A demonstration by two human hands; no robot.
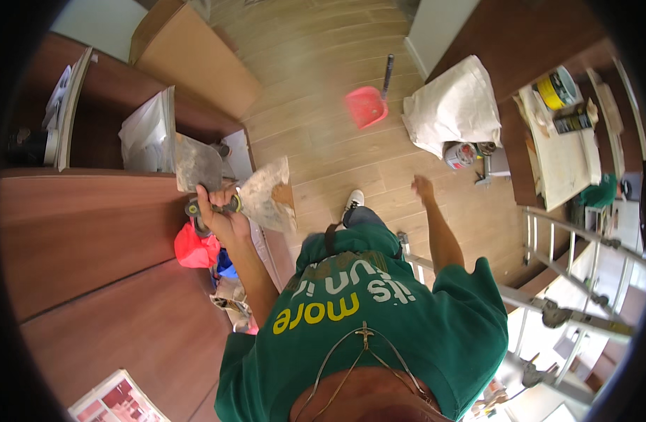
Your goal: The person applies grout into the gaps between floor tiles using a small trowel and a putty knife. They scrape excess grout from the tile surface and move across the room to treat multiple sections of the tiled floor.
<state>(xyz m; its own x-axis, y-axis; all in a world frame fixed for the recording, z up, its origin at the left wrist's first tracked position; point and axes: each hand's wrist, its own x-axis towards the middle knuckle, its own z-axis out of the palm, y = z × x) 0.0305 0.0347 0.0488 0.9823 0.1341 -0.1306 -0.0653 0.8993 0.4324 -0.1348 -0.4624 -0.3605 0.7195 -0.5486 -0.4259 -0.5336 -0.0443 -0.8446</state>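
My left hand (223, 214) is closed around the handles of two wide putty knives. One putty knife's grey, smeared blade (198, 165) points away from me beside the shelf unit. The other putty knife's broad blade (268, 197), coated with pale dried filler, sticks out to the right of the hand. Just under this hand hangs a bright red bag or cloth (195, 246), with something blue below it. On the other side, my right hand (423, 188) hangs free over the wooden floor, with its fingers loosely apart and nothing visible in them.
A red dustpan (366, 107) with a dark handle stands on the floor ahead. To its right are a pale draped cloth (458, 105) and a paint can (461, 155). An aluminium ladder (576, 264) stands right. Brown shelving (91, 218) and a cardboard box (196, 60) line the left.
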